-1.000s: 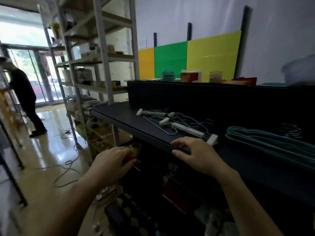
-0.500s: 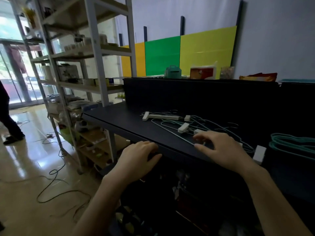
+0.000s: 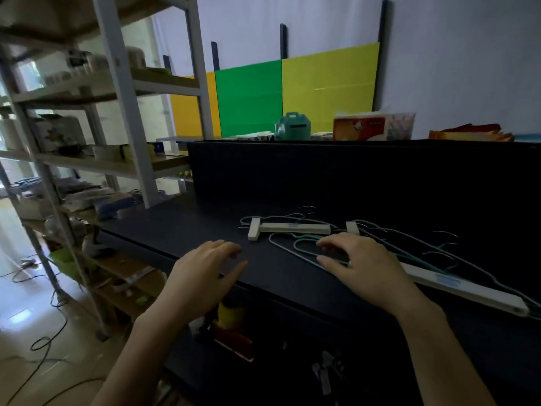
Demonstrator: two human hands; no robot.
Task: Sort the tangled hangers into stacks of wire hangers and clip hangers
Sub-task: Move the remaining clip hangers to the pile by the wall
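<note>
Left hand [image 3: 205, 268]: palm down, fingers loosely curled, nothing held, resting at front edge of black shelf [image 3: 181, 230]; forearm enters from lower left.

Right hand [image 3: 363, 268]: palm down, fingers spread wide over tangled hangers, fingertips touching teal wire hangers [image 3: 292, 244] (grasp not closed).

Clip hangers: one white bar [image 3: 292, 228] just beyond right fingertips; second white bar [image 3: 468, 291] to right, partly under wrist.

Whole tangle on shelf top, right of centre.
</note>
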